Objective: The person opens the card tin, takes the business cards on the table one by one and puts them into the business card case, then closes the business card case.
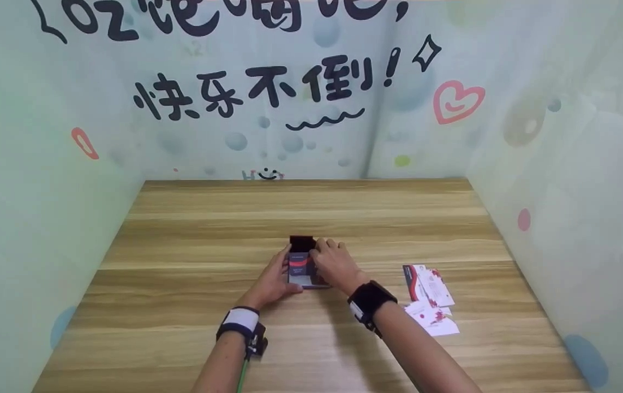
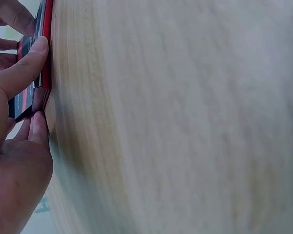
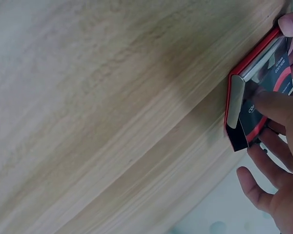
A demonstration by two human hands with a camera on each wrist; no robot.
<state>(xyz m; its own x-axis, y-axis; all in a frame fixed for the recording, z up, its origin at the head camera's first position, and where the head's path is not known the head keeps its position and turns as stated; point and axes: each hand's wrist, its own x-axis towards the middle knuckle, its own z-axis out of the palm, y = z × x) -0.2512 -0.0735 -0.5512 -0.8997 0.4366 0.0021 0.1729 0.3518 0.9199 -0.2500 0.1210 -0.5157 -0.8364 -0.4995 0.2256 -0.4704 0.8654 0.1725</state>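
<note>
A card case (image 1: 301, 243) lies on the table with its dark lid raised at the far side. Red edging and a metal rim show on the case (image 3: 238, 100) in the right wrist view. Dark business cards (image 1: 297, 267) with a red stripe sit in it. My left hand (image 1: 274, 279) grips the case from the left, its thumb at the near edge and its fingers along the side. My right hand (image 1: 337, 266) is at the right side, thumb over the business cards (image 3: 283, 80) and fingers at their far edge, pinching them. The hand partly covers them.
To the right, several white and red cards (image 1: 430, 295) lie in a loose overlapping pile on the wooden table (image 1: 191, 234). Printed fabric walls (image 1: 551, 164) stand at the back and both sides. Each wrist wears a strapped camera.
</note>
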